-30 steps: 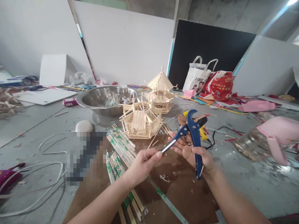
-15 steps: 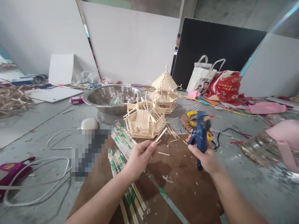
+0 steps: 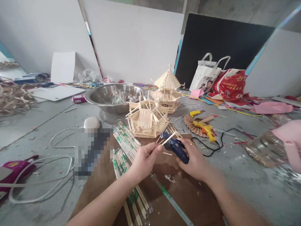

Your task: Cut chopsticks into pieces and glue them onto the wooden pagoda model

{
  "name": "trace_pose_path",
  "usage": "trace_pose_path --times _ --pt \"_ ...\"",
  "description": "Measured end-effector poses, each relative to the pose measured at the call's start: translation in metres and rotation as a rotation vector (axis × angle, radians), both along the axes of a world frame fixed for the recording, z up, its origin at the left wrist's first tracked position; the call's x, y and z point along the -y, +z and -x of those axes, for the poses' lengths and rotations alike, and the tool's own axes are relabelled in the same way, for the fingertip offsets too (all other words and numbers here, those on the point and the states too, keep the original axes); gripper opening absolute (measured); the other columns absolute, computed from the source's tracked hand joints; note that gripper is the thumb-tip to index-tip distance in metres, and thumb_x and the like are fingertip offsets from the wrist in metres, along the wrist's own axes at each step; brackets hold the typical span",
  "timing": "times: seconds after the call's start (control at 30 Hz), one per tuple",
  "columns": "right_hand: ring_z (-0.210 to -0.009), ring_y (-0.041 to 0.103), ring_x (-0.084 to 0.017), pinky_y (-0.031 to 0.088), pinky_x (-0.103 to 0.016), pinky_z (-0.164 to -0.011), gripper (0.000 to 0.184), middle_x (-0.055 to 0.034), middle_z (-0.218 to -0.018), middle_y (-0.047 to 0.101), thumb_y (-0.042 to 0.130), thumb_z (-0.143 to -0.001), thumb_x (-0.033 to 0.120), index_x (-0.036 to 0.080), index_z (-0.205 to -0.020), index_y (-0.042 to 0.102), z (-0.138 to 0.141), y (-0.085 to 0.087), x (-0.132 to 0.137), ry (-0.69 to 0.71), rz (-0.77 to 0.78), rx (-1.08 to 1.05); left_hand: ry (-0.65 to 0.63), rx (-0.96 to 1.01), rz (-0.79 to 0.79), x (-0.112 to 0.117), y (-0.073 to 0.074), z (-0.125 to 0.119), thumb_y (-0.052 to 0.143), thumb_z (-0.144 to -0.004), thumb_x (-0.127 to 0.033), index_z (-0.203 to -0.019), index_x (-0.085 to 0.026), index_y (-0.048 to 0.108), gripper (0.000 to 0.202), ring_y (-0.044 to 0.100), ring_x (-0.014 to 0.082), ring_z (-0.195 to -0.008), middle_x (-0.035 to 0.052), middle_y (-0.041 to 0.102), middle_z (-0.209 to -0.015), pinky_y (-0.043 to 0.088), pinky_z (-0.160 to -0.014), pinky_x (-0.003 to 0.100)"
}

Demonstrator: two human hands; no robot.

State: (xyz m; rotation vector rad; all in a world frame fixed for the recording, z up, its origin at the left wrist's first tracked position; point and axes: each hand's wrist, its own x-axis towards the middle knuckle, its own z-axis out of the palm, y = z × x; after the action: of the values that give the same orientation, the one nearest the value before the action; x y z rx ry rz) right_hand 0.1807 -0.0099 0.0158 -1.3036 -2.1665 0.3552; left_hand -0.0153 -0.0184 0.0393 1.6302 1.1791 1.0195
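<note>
My left hand (image 3: 144, 158) pinches a short wooden stick (image 3: 168, 138) between thumb and fingers, its tip pointing up to the right. My right hand (image 3: 195, 161) is closed on a blue cutter (image 3: 175, 147), lying low over the brown cardboard sheet (image 3: 188, 194); the tool's head touches the stick's end. Just behind the hands stands an unfinished stick pavilion (image 3: 146, 119), and behind that a finished pavilion with a pointed roof (image 3: 166, 91). Wrapped chopsticks (image 3: 125, 142) lie to the left of my left hand.
A steel bowl (image 3: 114, 96) sits behind the models. A yellow glue gun (image 3: 207, 128) with a black cord lies to the right, near a paper fan. White cable (image 3: 42, 175), a purple tool (image 3: 11, 171), a clear jug with pink lid (image 3: 270, 149) and bags (image 3: 225, 83) ring the work area.
My right hand has dropped from holding the blue cutter upright to laying it low and leftward, against the stick's end. My left hand stayed nearly in place with the stick.
</note>
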Motion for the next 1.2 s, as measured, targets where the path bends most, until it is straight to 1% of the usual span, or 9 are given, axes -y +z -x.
trace_pose_path --times 0.13,0.27,0.47,0.63,0.77,0.93,1.07,1.2 --pt "-0.104 0.045 -0.023 0.038 -0.039 -0.087 0.06 -0.0098 -0.11 0.047 0.052 -0.06 0.016 0.021 -0.118 0.034 0.0054 -0.0017 0.0035 0.05 0.004 0.018 -0.039 -0.013 -0.04 0.0005 -0.003 -0.0019 0.041 -0.079 -0.035 -0.055 -0.014 0.045 0.032 0.03 0.0061 -0.048 -0.0053 0.033 -0.049 0.026 -0.046 0.018" --pt "-0.101 0.047 -0.024 0.038 -0.04 -0.085 0.06 -0.0103 -0.108 0.049 0.053 -0.06 0.017 0.019 -0.117 0.035 0.0073 -0.0033 0.0046 0.05 0.0 0.05 -0.048 -0.053 -0.05 0.0008 -0.0026 -0.0029 0.04 -0.078 -0.031 -0.058 -0.013 0.05 0.029 0.033 0.0065 -0.05 -0.004 0.038 -0.053 0.029 -0.048 0.017" --pt "-0.098 0.05 -0.023 0.04 -0.037 -0.083 0.057 -0.0102 -0.107 0.051 0.052 -0.06 0.017 0.018 -0.115 0.037 0.007 -0.0027 0.0059 0.054 0.013 0.048 -0.035 -0.061 -0.069 0.0009 -0.0018 -0.0035 0.041 -0.077 -0.031 -0.054 -0.013 0.047 0.029 0.03 0.0061 -0.048 -0.0046 0.036 -0.05 0.029 -0.046 0.017" --pt "-0.096 0.051 -0.024 0.041 -0.037 -0.081 0.055 -0.0111 -0.106 0.053 0.052 -0.061 0.019 0.016 -0.114 0.038 0.0067 -0.0031 0.0064 0.043 0.027 0.068 -0.049 -0.055 -0.076 0.0007 -0.0039 -0.0028 0.039 -0.078 -0.031 -0.058 -0.013 0.05 0.029 0.03 0.0068 -0.051 -0.0037 0.037 -0.053 0.03 -0.048 0.017" --pt "-0.096 0.052 -0.024 0.041 -0.038 -0.08 0.055 -0.0106 -0.105 0.054 0.052 -0.062 0.019 0.018 -0.115 0.037 0.0064 -0.0051 0.006 0.037 0.031 0.083 -0.04 -0.076 -0.086 0.0011 -0.0034 -0.0026 0.039 -0.078 -0.031 -0.058 -0.013 0.049 0.028 0.027 0.0062 -0.049 -0.0045 0.033 -0.051 0.027 -0.045 0.017" --pt "-0.095 0.053 -0.024 0.042 -0.037 -0.08 0.049 -0.0123 -0.105 0.056 0.051 -0.065 0.021 0.014 -0.112 0.042 0.0073 -0.005 0.0067 0.01 0.011 0.103 -0.009 -0.094 -0.077 0.001 -0.0009 -0.0032 0.039 -0.078 -0.031 -0.055 -0.014 0.047 0.03 0.027 0.0059 -0.047 -0.0049 0.032 -0.049 0.027 -0.044 0.017" --pt "-0.094 0.054 -0.024 0.042 -0.037 -0.079 0.048 -0.0116 -0.104 0.058 0.048 -0.063 0.015 0.015 -0.111 0.045 0.0091 -0.0031 0.0084 0.001 0.028 0.156 -0.006 -0.113 -0.058 -0.0007 -0.0016 -0.003 0.038 -0.078 -0.033 -0.053 -0.015 0.043 0.032 0.028 0.0058 -0.045 -0.0057 0.03 -0.048 0.026 -0.044 0.017" --pt "-0.092 0.056 -0.024 0.042 -0.035 -0.077 0.047 -0.011 -0.101 0.059 0.045 -0.061 0.009 0.015 -0.108 0.048 0.0092 0.003 0.0088 -0.037 0.102 0.201 -0.033 -0.164 -0.057 -0.0021 -0.0043 -0.0033 0.036 -0.08 -0.036 -0.055 -0.016 0.042 0.033 0.031 0.0065 -0.045 -0.0059 0.032 -0.047 0.028 -0.045 0.018"
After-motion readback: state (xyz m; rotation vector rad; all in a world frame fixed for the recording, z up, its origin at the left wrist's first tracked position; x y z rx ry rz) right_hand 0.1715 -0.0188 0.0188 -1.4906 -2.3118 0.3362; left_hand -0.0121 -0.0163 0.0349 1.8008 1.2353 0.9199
